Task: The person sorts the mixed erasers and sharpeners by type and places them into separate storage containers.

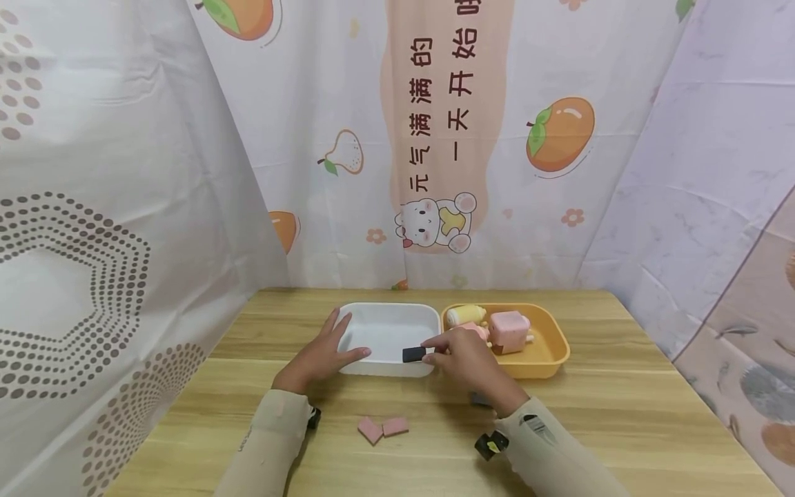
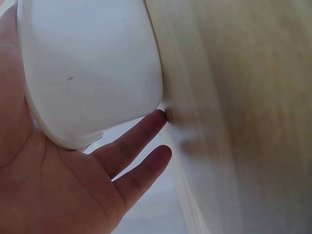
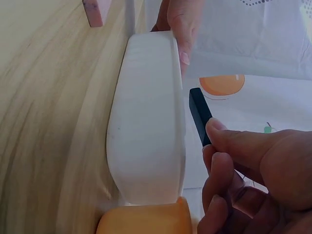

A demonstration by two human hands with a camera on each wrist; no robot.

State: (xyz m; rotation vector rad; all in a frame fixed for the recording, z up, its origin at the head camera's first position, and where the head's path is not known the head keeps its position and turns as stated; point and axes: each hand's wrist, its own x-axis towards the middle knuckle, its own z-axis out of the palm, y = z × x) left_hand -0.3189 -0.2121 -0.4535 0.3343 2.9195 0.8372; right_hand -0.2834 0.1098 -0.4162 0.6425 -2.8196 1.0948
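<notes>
A small flat black block (image 1: 413,354) is pinched between thumb and fingers of my right hand (image 1: 462,355), over the front rim of the white tray (image 1: 385,369). The right wrist view shows the block (image 3: 200,114) sticking out past the fingertips, level with the tray's upper edge. My left hand (image 1: 323,355) rests at the tray's left front corner, fingers spread and thumb along the front rim. In the left wrist view its palm (image 2: 58,180) lies against the rim, with two straight fingers reaching along the outer wall.
Right of the white tray, touching it, stands a yellow tray (image 1: 546,359) with a yellow bottle-shaped toy (image 1: 466,315), a pink cube-shaped toy (image 1: 509,331) and another pink piece. Two pink blocks (image 1: 395,426) lie on the wooden table in front. A dark block (image 1: 481,398) is partly hidden under my right forearm.
</notes>
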